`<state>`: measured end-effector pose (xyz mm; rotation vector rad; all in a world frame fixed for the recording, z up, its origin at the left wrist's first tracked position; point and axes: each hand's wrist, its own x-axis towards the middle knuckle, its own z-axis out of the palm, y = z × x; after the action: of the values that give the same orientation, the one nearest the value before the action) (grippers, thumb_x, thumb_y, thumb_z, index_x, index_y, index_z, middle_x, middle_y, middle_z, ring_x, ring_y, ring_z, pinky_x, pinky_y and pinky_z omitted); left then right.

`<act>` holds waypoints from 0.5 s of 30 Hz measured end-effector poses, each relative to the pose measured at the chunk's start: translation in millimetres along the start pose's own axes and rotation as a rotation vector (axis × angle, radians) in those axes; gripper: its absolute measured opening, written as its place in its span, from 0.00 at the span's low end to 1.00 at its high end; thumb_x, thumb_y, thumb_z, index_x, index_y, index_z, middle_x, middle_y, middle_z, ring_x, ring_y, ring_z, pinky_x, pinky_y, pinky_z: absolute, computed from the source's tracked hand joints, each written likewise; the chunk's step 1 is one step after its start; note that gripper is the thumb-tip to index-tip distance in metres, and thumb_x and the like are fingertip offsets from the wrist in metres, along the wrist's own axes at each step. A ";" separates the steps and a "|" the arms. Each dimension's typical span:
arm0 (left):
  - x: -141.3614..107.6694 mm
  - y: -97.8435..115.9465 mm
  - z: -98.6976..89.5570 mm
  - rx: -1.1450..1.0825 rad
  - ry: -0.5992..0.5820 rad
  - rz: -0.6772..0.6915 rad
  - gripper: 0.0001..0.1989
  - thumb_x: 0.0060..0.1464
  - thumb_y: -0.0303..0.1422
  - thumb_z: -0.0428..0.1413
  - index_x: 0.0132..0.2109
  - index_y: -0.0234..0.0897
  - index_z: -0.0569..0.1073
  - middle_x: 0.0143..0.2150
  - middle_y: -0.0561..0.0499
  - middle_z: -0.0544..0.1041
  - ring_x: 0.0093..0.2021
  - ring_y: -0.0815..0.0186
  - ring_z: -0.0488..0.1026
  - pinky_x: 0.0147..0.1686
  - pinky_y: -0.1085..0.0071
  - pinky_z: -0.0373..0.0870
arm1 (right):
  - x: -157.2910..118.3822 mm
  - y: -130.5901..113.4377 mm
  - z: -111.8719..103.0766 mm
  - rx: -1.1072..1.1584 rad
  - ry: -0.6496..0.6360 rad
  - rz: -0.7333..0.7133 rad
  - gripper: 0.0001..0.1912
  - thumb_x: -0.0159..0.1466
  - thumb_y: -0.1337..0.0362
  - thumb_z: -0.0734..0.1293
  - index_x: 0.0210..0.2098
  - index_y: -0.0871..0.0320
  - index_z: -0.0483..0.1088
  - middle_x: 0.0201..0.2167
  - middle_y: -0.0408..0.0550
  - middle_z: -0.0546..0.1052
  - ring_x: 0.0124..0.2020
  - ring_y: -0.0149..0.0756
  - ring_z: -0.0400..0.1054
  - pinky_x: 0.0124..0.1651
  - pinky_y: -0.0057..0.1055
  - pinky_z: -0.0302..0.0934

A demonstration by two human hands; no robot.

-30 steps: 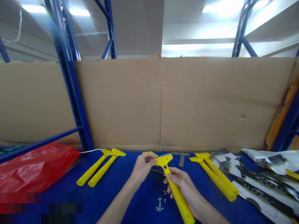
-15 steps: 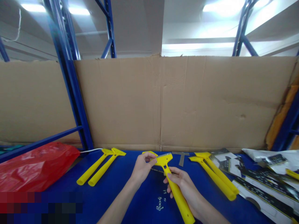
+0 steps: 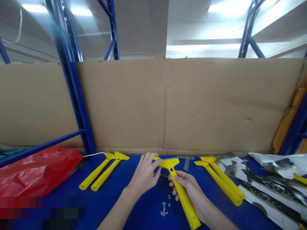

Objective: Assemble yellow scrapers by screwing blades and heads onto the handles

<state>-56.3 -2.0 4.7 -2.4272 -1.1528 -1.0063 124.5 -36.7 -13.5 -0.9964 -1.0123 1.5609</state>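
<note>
My right hand is wrapped round the upper handle of a yellow scraper, whose wide head points away from me. My left hand is at the left end of that head, thumb and fingers apart; whether its fingertips touch it is hard to tell. Behind the left fingers another yellow piece is mostly hidden. Small metal parts lie on the blue table between my forearms. Two yellow scrapers lie to the left and two more to the right.
At the left is a red plastic bag beside a blue rack post. Black-and-white packages lie in a pile at the right. Cardboard stands behind the table, with grey tape before it.
My left hand has turned and its fingers have spread from their pinch at the scraper head. The held scraper has shifted slightly to the right.
</note>
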 end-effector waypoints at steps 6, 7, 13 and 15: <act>-0.6 -3.2 4.7 0.147 -0.050 0.110 0.11 0.57 0.27 0.52 0.46 0.39 0.73 0.43 0.47 0.74 0.44 0.60 0.67 0.46 0.59 0.63 | 2.6 -1.4 -0.1 -0.006 -0.021 0.015 0.14 0.51 0.61 0.68 0.35 0.62 0.67 0.22 0.44 0.74 0.17 0.28 0.65 0.18 0.24 0.58; -0.6 -3.7 5.3 0.173 -0.055 0.129 0.11 0.57 0.27 0.51 0.46 0.39 0.73 0.43 0.47 0.75 0.44 0.60 0.67 0.47 0.59 0.62 | 2.9 -1.7 -0.5 -0.005 -0.022 0.015 0.14 0.50 0.61 0.68 0.34 0.62 0.67 0.21 0.45 0.74 0.17 0.28 0.65 0.18 0.24 0.58; -1.9 -5.5 8.5 0.239 -0.056 0.226 0.14 0.57 0.23 0.49 0.49 0.35 0.72 0.43 0.46 0.75 0.46 0.60 0.68 0.49 0.58 0.61 | 8.3 -1.0 -4.6 0.010 -0.049 0.003 0.18 0.47 0.57 0.71 0.33 0.63 0.68 0.21 0.46 0.74 0.16 0.29 0.64 0.16 0.25 0.57; -2.6 -5.6 9.5 0.243 -0.046 0.232 0.15 0.57 0.23 0.48 0.49 0.35 0.72 0.44 0.45 0.75 0.45 0.60 0.68 0.49 0.58 0.61 | 10.0 -0.8 -5.6 0.015 -0.051 -0.008 0.19 0.46 0.56 0.71 0.32 0.63 0.69 0.20 0.45 0.73 0.16 0.29 0.64 0.16 0.25 0.57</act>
<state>-57.3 4.9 -4.2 -2.3315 -0.9196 -0.7005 128.2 -26.0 -15.7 -0.9452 -1.0376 1.5919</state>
